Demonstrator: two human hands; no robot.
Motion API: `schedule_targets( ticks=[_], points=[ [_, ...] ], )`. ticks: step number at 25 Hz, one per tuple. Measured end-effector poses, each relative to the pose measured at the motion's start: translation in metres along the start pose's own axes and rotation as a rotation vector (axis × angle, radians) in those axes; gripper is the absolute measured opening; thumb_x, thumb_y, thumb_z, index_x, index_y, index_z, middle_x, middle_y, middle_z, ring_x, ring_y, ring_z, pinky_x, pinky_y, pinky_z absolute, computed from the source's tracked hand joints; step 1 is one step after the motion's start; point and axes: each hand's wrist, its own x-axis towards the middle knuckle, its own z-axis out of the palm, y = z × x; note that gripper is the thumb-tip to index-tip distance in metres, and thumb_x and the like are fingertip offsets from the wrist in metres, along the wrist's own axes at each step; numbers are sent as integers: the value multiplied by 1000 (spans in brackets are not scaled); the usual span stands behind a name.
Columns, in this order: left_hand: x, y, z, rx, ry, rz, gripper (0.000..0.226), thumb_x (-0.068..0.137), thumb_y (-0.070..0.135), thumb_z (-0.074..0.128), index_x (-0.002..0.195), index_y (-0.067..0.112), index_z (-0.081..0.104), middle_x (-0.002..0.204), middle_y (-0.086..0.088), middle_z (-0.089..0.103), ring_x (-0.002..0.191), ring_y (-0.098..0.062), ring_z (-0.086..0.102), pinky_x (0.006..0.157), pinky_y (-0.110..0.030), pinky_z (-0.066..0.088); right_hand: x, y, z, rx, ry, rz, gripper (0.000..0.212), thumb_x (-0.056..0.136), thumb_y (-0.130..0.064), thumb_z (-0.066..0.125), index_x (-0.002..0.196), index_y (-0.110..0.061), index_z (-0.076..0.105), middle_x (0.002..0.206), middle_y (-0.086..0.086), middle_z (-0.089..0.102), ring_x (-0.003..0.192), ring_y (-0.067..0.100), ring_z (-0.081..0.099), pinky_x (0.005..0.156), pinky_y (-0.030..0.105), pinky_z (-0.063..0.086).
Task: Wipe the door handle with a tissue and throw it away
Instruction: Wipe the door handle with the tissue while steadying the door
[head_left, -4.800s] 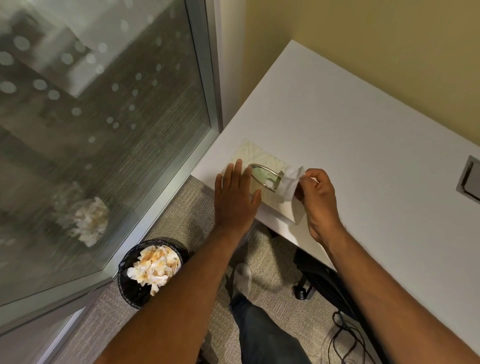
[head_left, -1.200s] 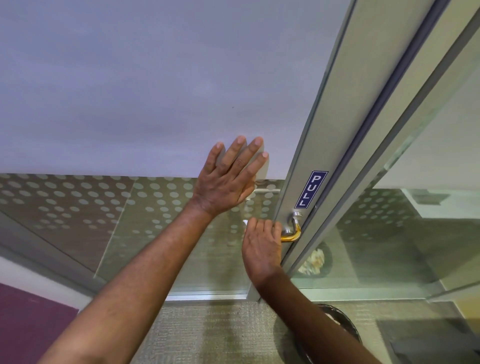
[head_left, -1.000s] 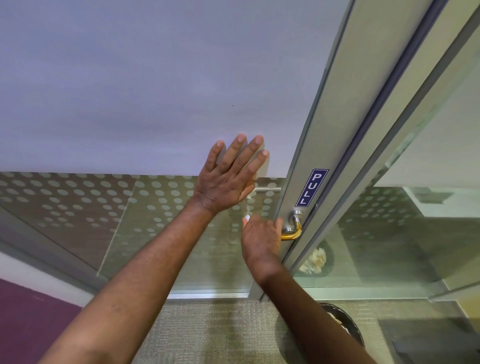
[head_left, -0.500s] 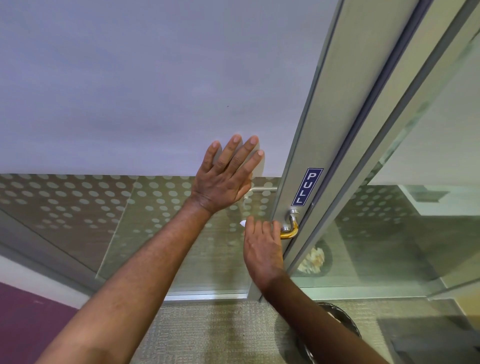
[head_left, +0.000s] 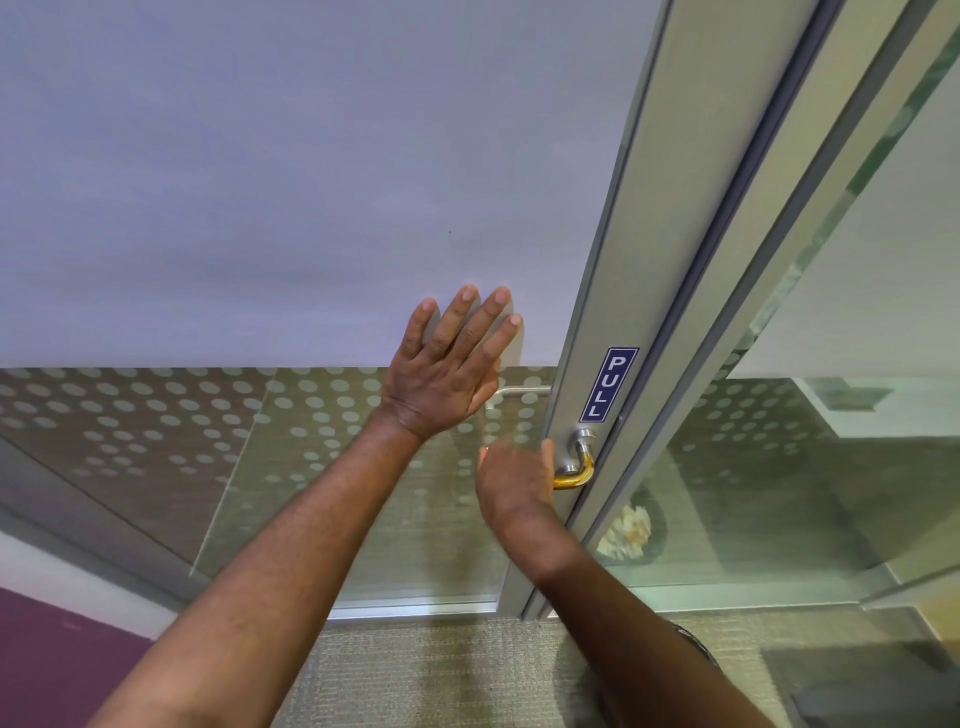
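Note:
The door handle (head_left: 577, 467) is a metal lever with a brassy sheen, fixed to the grey door frame (head_left: 618, 270) below a blue PULL label (head_left: 609, 383). My right hand (head_left: 514, 486) is closed over the lever's free end, with the tissue (head_left: 483, 451) pressed under it. Only a tiny pale corner of the tissue shows at the hand's upper left. My left hand (head_left: 449, 364) lies flat on the frosted glass door panel (head_left: 291, 208), fingers spread, just above and left of the handle.
A black waste bin (head_left: 698, 647) stands on the carpet at the lower right, mostly hidden behind my right forearm. Its reflection with crumpled tissues (head_left: 626, 525) shows in the glass. A dotted glass wall runs to the left.
4.8 s ago I was drawing a tissue from a box on a white table. Over the last second my right hand has shifted slightly back and forth on the lever; the left hand has stayed flat.

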Motion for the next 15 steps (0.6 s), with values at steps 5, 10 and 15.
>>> schedule_targets(
  ticks=[5, 10, 15],
  points=[
    [0, 2, 0, -6, -4, 3, 67, 100, 33, 53, 162, 19, 33, 171, -6, 20, 161, -30, 8, 127, -53, 9, -26, 6, 40, -195, 193, -65, 50, 95, -18, 41, 142, -1, 34, 112, 15, 55, 111, 34, 51, 116, 53, 23],
    [-1, 0, 1, -4, 0, 3, 71, 98, 33, 57, 162, 18, 33, 171, -6, 22, 161, -30, 9, 127, -53, 9, -9, -4, 14, -197, 33, -66, 23, 95, -15, 58, 117, -12, 61, 93, 3, 51, 94, 22, 61, 113, 49, 24],
    [-1, 0, 1, -4, 3, 3, 73, 97, 32, 59, 163, 19, 32, 172, -6, 21, 161, -30, 10, 126, -53, 12, 6, 0, 7, 32, -12, 25, 32, 106, -18, 40, 134, -19, 56, 106, -4, 69, 102, 19, 67, 119, 49, 22]
  ],
)
